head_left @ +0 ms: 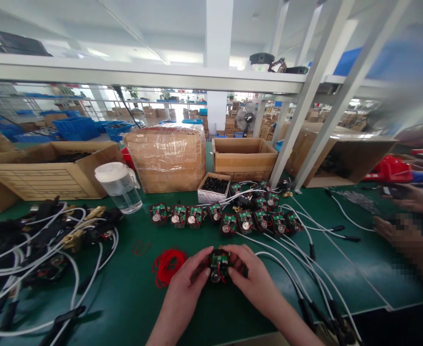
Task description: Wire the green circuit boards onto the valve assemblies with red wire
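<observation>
Between my two hands, just above the front of the green table, is a small black housing with a green circuit board (219, 262) and a round silver part facing up. My left hand (191, 271) grips its left side with thumb and fingers. From the right, my right hand (245, 269) closes on the same unit, its thumb near the lower edge. A coil of red wire (169, 265) lies beside my left hand. Behind my hands stand rows of similar units (245, 221), some trailing white cables (286, 259).
At left lies a heap of cabled units (53, 254) near a water jug (119, 187). A small box of black parts (213, 187), a wrapped carton (168, 158) and an open carton (245, 156) line the back. Another person's hands (405, 230) are at the right. Shelf posts (297, 105) rise behind.
</observation>
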The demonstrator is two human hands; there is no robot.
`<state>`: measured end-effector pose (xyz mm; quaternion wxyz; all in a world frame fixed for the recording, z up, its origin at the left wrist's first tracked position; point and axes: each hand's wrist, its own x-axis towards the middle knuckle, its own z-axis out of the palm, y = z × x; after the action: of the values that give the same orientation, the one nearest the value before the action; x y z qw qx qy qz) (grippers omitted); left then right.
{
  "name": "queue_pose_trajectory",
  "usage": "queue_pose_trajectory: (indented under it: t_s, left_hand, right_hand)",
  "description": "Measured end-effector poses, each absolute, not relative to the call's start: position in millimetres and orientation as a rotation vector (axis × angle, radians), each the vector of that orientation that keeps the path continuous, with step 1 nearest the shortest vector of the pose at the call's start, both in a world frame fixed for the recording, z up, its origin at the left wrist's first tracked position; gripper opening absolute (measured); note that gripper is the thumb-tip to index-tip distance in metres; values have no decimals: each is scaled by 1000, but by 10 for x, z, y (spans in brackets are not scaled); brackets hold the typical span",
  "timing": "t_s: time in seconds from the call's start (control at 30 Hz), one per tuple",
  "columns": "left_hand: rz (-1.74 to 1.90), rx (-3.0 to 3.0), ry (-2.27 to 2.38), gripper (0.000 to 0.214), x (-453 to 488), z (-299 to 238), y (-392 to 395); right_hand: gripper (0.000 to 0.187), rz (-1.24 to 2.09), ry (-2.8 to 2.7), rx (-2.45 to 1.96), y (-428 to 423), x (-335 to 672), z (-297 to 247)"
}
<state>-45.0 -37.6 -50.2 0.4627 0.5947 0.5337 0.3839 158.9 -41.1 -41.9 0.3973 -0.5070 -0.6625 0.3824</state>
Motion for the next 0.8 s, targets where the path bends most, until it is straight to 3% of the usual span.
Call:
queue_pose_trajectory:
  t_s: [0.13,0.6,0.8]
  left_hand:
    - [952,1483,1330,39,-441,-461,-350]
    - [961,1711,1443,21,-415,-255,-188]
    - [972,1739,1456,20,-397,-231,-179]
  right_hand:
    - [50,954,-1681,-1291,-420,1575,-405]
    - [16,841,-1713,-1302,-269,1541,-260]
    - [13,818,-1704,-1319,-240,1523,-279]
